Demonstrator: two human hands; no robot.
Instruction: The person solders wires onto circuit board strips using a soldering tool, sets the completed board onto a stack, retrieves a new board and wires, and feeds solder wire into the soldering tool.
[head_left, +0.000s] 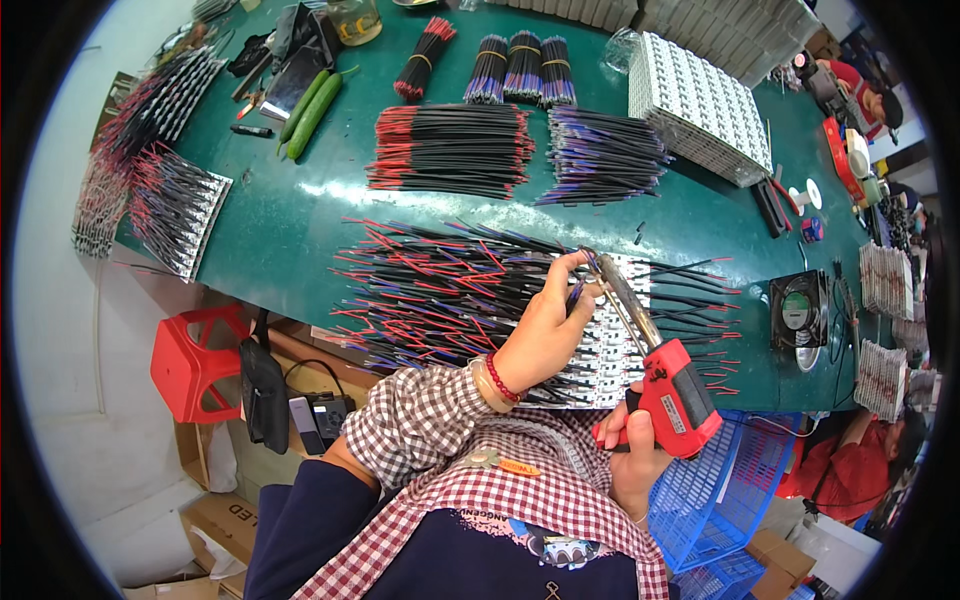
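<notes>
My right hand (638, 468) is wrapped round the handle of a red and black soldering gun (682, 398). Its long metal barrel points up and away, with the tip at the far edge of a white circuit board panel (612, 350). Beside that tip, my left hand (552, 325) reaches over the panel, its thumb and forefinger pinched on a thin dark wire (574, 296). The wire's far end is too small to make out. Many black wires (430, 290) with red and blue-violet ends spread over the panel's left side, and shorter rows stick out on the right.
Beyond the panel lie loose red-ended wires (450, 150), violet-ended wires (605, 158) and tied bundles (523, 70). A stack of white panels (700, 105) stands far right. A small fan (798, 310) sits on the right, two cucumbers (315, 112) far left. Another person (850, 470) works at right.
</notes>
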